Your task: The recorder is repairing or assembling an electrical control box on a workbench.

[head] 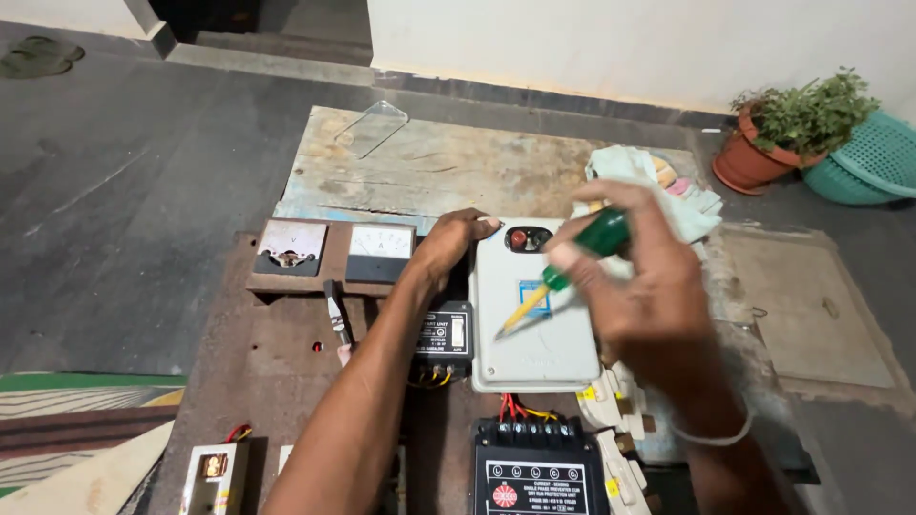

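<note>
My right hand (641, 277) holds a screwdriver (565, 269) with a green handle and a yellow shaft, its tip pointing down-left over a pale grey switch box (534, 353) that has a red and a dark button at its top. My left hand (453, 240) rests on the top left edge of that box, fingers curled against it. A small black relay unit (446, 339) with yellow wires sits just left of the box, under my left forearm.
Two square panel meters (329, 253) sit on a brown board at the left, a small tool (336, 319) below them. A black control unit (539, 467) with red wires lies in front. A rag (692, 205), a weathered wooden board (429, 167), a potted plant (787, 133) and a teal basket (873, 162) lie behind.
</note>
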